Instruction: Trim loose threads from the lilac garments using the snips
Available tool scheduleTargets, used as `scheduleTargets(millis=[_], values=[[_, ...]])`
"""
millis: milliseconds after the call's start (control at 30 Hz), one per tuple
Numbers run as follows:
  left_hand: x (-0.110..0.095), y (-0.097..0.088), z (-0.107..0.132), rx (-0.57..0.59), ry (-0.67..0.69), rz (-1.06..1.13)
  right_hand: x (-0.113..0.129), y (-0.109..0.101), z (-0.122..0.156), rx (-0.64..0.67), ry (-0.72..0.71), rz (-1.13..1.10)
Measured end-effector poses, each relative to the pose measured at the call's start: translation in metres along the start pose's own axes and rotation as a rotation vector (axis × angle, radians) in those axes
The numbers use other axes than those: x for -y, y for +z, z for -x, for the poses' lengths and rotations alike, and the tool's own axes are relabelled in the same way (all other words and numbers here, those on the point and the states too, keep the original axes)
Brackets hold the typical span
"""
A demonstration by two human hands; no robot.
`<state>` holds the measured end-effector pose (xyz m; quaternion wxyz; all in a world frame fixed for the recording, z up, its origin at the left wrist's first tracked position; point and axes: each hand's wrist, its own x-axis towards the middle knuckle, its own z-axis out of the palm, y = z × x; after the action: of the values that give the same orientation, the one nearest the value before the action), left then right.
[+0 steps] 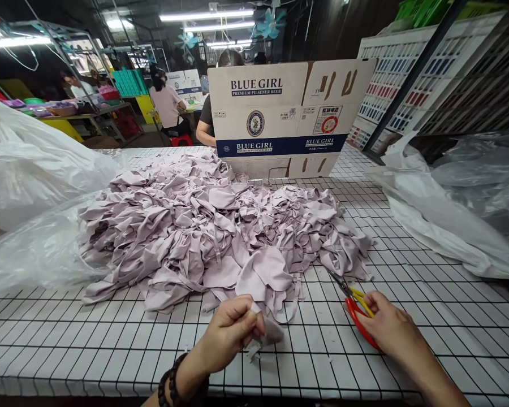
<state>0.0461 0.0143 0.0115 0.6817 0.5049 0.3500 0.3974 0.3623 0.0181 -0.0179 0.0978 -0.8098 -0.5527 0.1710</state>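
Observation:
My left hand [236, 328], with dark beads at the wrist, is closed in a pinch on a pale lilac fabric piece [272, 332]. Part of that piece hangs below my fingers, in front of the pile. In my right hand [385, 325] is a pair of scissors [356, 311] with one red and one yellow handle, the dark blades pointing forward and left. Beyond both hands spreads a large heap of lilac fabric pieces [186, 220] with thin straps. The blades end close to the heap's right front edge.
A checked cloth [89, 345] covers the table. An upright beer carton [275, 121] stands at the back. Clear plastic bags lie at left [38, 243] and a white bag [441, 209] at right. A co-worker's arm [206, 124] shows behind the carton; stacked white crates [424, 73] rise at right.

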Motion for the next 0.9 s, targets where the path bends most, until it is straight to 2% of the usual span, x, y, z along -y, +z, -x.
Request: scheduleTargets(millis=[100, 200, 267, 367, 433, 533, 667, 800, 833, 900], values=[[-0.006, -0.022, 0.016, 0.076, -0.002, -0.073, -0.034, 0.008, -0.018, 0.022, 0.004, 0.059], [-0.009, -0.044, 0.033, 0.138, 0.018, -0.230, -0.039, 0.007, -0.025, 0.075, -0.012, 0.134], [-0.007, -0.053, 0.042, 0.144, 0.013, -0.302, -0.018, 0.005, -0.021, 0.034, -0.068, 0.222], [-0.003, -0.058, 0.047, 0.080, 0.003, -0.308, 0.040, 0.015, -0.001, -0.039, -0.348, 0.177], [-0.001, -0.059, 0.046, 0.030, 0.033, -0.300, 0.082, 0.032, 0.017, 0.095, -0.555, 0.071], [-0.001, -0.061, 0.043, -0.032, 0.081, -0.338, 0.119, 0.062, 0.035, 0.141, -0.649, 0.098], [-0.007, -0.062, 0.038, -0.095, 0.079, -0.583, 0.116, 0.082, 0.034, 0.148, -0.632, 0.103], [-0.007, -0.052, 0.035, -0.111, -0.085, -0.985, 0.104, 0.079, 0.024, 0.228, -0.628, 0.024], [-0.006, -0.047, 0.036, -0.152, -0.113, -1.095, 0.103, 0.076, 0.022, 0.258, -0.626, -0.008], [-0.003, -0.037, 0.035, -0.319, -0.109, -1.305, 0.104, 0.068, 0.017, 0.333, -0.617, -0.086]])
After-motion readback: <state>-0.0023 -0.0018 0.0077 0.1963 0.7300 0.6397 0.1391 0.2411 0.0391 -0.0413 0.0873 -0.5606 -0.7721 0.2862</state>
